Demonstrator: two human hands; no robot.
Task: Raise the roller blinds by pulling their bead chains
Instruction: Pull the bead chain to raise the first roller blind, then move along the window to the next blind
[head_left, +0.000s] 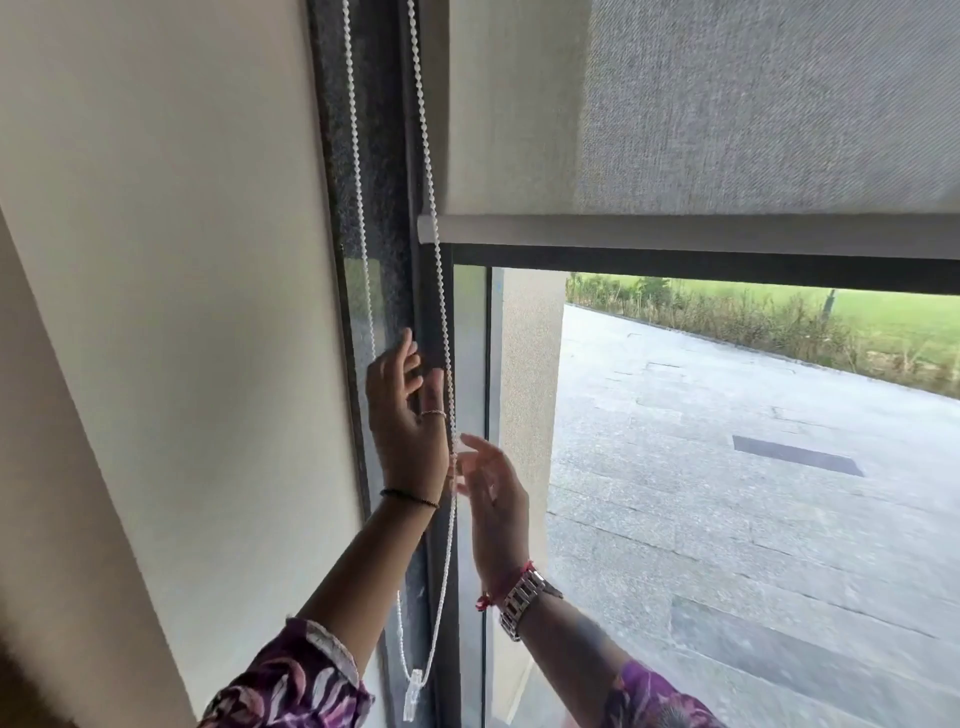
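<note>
A grey roller blind (727, 104) covers the upper window, and its bottom bar (675, 234) hangs about a third of the way down. The white bead chain (434, 208) hangs in two strands along the dark frame and loops at a clear plastic clip (414, 686). My left hand (408, 421) is raised between the strands, fingers apart, holding nothing; the left strand passes behind it. My right hand (493, 509) is lower, just right of the right strand. Its thumb and a fingertip pinch that strand while the other fingers spread.
A cream wall (182, 260) fills the left side. The dark window frame (431, 322) runs down behind the chain. Through the glass (727, 467) I see a paved terrace and a hedge.
</note>
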